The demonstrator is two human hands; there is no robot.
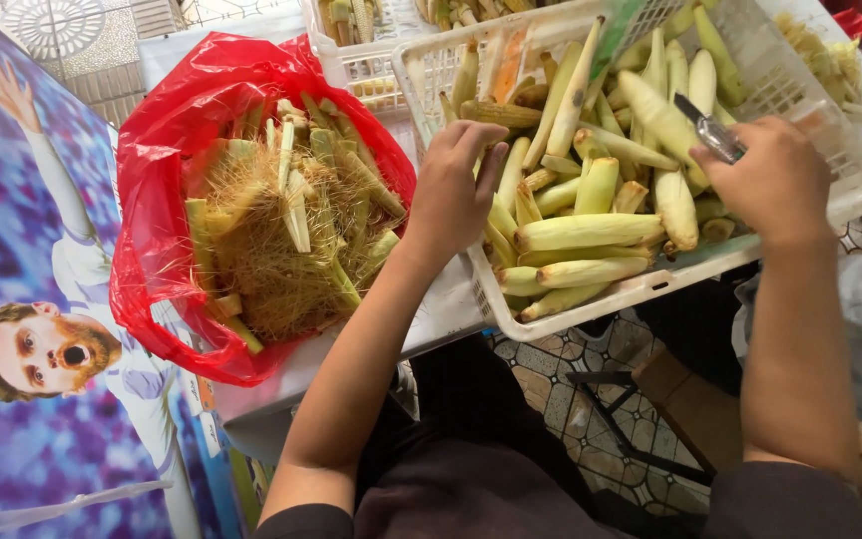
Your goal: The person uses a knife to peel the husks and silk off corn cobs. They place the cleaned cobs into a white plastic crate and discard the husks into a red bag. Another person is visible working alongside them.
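Observation:
My left hand (451, 190) reaches into a white plastic basket (591, 299) filled with several pale baby corn ears (591, 232) in husk; its fingers curl down among the ears at the basket's left side, and I cannot tell whether they grip one. Over the basket's right side, my right hand (775, 180) is closed on a small knife (707, 128), blade pointing up-left above the corn.
A red plastic bag (152, 240) full of husks and corn silk lies open at the left on a white table. More white baskets (371, 60) with corn stand behind. A printed blue poster (22, 299) covers the left. Tiled floor and a stool show below.

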